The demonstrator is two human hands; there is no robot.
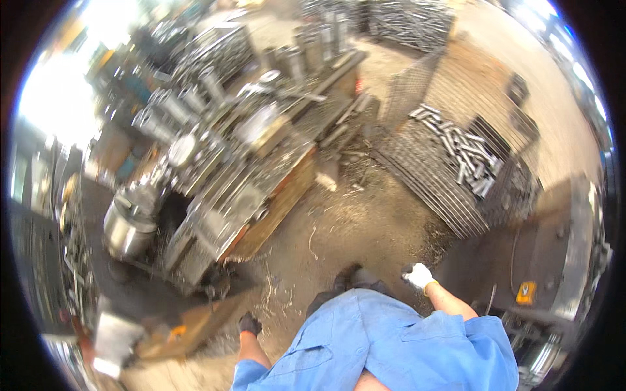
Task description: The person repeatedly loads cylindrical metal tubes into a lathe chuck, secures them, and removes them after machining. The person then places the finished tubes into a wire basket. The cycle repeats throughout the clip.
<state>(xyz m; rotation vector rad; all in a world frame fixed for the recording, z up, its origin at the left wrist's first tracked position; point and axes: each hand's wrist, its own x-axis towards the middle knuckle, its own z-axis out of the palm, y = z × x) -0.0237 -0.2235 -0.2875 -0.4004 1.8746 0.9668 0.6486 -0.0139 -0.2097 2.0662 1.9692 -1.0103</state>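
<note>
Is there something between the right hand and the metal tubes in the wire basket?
Nothing visible blocks the way. The right hand, in a white glove, hangs over bare floor strewn with shavings. The metal tubes lie ahead of it in the wire basket, whose mesh side wall faces the hand.

workshop interior, blurred. dirty concrete floor (352, 221) runs through the centre of the frame, littered with metal swarf and scraps. big grey lathe-type machine (228, 189) lies diagonally from lower left toward upper centre, with a wooden board (280, 202) along its base. wire mesh cage (450, 156) at right holds short metal tubes (466, 146). more stacked metal stock (411, 19) along the top edge. strong daylight glare (55, 98) at upper left.
</note>
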